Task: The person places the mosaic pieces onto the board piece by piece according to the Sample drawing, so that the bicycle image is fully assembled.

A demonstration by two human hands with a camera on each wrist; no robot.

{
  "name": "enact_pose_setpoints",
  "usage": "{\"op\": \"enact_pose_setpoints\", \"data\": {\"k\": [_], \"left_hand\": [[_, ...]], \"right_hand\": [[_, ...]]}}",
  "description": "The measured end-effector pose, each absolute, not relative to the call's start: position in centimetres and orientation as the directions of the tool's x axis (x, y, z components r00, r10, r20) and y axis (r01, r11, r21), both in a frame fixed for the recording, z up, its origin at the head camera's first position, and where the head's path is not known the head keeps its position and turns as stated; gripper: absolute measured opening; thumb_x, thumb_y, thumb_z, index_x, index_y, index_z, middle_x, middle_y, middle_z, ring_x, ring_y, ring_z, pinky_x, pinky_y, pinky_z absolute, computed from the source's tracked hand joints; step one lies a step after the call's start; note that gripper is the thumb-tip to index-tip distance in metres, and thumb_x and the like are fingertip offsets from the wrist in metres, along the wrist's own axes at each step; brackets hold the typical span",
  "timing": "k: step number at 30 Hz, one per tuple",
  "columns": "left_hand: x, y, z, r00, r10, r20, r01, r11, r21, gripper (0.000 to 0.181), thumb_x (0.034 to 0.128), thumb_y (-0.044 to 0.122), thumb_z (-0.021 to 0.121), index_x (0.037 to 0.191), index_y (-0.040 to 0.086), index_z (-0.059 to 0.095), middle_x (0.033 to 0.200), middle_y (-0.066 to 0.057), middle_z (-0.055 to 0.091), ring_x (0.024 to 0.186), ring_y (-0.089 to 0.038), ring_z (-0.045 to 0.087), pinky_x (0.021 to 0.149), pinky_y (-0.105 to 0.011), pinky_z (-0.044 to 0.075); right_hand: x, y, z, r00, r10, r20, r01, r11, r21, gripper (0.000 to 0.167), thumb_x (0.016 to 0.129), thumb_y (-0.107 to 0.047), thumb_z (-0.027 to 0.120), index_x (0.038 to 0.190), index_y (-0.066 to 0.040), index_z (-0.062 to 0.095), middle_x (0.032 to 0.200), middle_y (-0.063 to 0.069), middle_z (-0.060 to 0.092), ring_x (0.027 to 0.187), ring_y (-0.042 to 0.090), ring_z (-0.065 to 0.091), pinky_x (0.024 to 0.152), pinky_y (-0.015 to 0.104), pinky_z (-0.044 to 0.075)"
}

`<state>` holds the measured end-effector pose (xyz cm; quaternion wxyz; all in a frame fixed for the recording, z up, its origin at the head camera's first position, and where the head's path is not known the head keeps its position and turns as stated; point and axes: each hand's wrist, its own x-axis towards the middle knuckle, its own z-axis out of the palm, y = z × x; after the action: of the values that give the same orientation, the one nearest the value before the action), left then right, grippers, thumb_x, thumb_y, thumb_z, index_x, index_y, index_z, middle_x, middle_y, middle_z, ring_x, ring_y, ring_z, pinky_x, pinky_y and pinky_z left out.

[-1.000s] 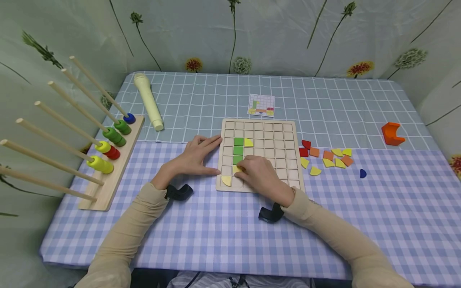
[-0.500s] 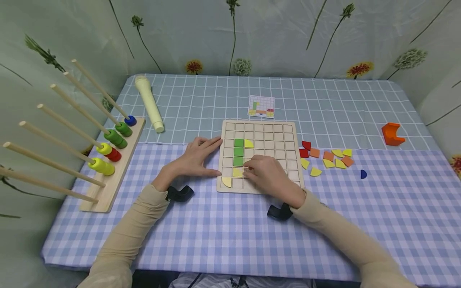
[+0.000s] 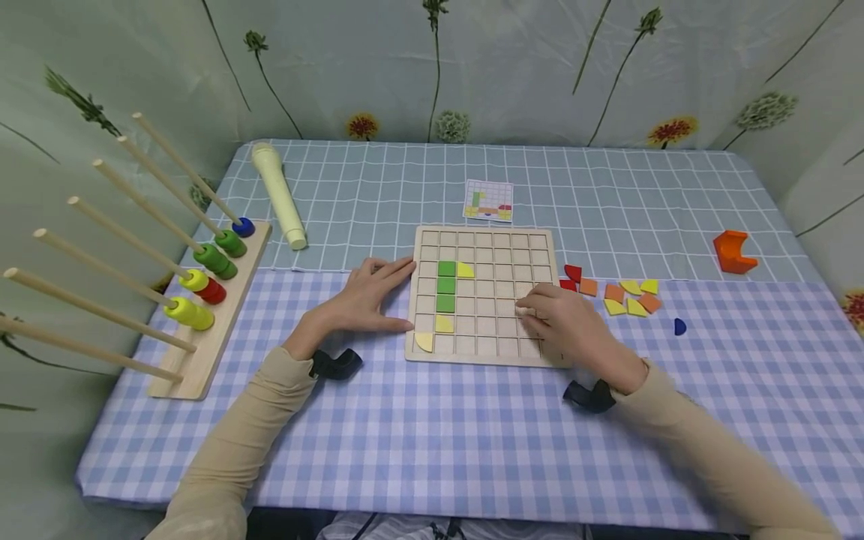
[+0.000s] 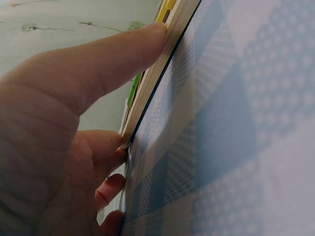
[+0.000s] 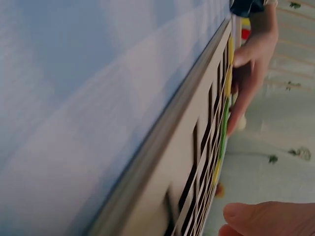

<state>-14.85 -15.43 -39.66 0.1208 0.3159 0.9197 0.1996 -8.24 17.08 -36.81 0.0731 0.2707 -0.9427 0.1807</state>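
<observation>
A wooden grid board (image 3: 486, 247) lies at the middle of the table. Set in its left columns are several green square tiles (image 3: 446, 285), a yellow quarter-round tile (image 3: 465, 270) to their right, a yellow tile (image 3: 444, 324) below, and another quarter-round (image 3: 423, 342) in the lower left corner. My left hand (image 3: 367, 300) touches the board's left edge with its thumb (image 4: 142, 42) and fingertips, fingers spread. Over the right side of the board hovers my right hand (image 3: 574, 322), fingers loosely bent, no tile visible in them. It hides some loose tiles.
Loose red, orange and yellow tiles (image 3: 614, 292) lie right of the board, with a blue half-round (image 3: 679, 326) beyond. A pattern card (image 3: 488, 200) sits behind it. Orange block (image 3: 734, 252) far right; pegged bead stand (image 3: 229, 315) and pale yellow tube (image 3: 279, 195) at left.
My right hand has left the yellow tile in the left part of the board and moved right across the grid. The tile stays in its square. My left hand has not moved.
</observation>
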Motion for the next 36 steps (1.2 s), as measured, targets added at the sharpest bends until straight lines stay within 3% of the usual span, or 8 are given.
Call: {"op": "enact_pose_setpoints", "data": {"k": [6, 24, 31, 36], "left_hand": [[-14.9, -15.5, -39.6, -0.773, 0.627, -0.097, 0.531, 0.724, 0.44, 0.098, 0.075, 0.051, 0.071, 0.151, 0.015, 0.021, 0.158, -0.002, 0.02, 0.127, -0.026, 0.026, 0.096, -0.047, 0.025], [-14.8, -15.4, -39.5, -0.777, 0.619, -0.115, 0.519, 0.733, 0.441, 0.097, 0.0754, 0.051, 0.07, 0.151, 0.016, 0.02, 0.159, -0.002, 0.019, 0.129, -0.027, 0.025, 0.095, -0.046, 0.026], [-14.7, -15.3, -39.4, -0.774, 0.624, -0.11, 0.523, 0.727, 0.445, 0.097, 0.0755, 0.049, 0.071, 0.151, 0.015, 0.021, 0.158, -0.003, 0.02, 0.128, -0.027, 0.025, 0.096, -0.047, 0.025], [-14.7, -15.4, -39.5, -0.774, 0.625, -0.103, 0.526, 0.725, 0.444, 0.097, 0.0752, 0.05, 0.071, 0.151, 0.015, 0.021, 0.158, -0.002, 0.02, 0.128, -0.026, 0.026, 0.097, -0.047, 0.025]], "right_hand": [[-8.2, 19.7, -36.7, -0.824, -0.491, 0.283, -0.558, 0.79, -0.255, 0.019, 0.074, 0.0, 0.074, 0.092, 0.0, 0.072, 0.089, 0.012, 0.069, 0.078, 0.023, 0.064, 0.066, 0.037, 0.053], [-9.7, 23.3, -37.2, -0.8, -0.564, 0.203, -0.598, 0.771, -0.218, 0.024, 0.071, 0.006, 0.074, 0.095, 0.0, 0.071, 0.095, 0.012, 0.069, 0.086, 0.025, 0.065, 0.072, 0.038, 0.054], [-10.3, 24.2, -37.4, -0.775, -0.61, 0.163, -0.627, 0.711, -0.317, 0.024, 0.072, 0.005, 0.072, 0.094, -0.002, 0.069, 0.096, 0.009, 0.068, 0.07, 0.009, 0.05, 0.061, 0.023, 0.044], [-10.6, 24.8, -37.5, -0.752, -0.638, 0.163, -0.654, 0.695, -0.298, 0.028, 0.07, 0.002, 0.074, 0.096, -0.005, 0.069, 0.095, 0.004, 0.067, 0.07, 0.005, 0.045, 0.063, 0.022, 0.042]]}}
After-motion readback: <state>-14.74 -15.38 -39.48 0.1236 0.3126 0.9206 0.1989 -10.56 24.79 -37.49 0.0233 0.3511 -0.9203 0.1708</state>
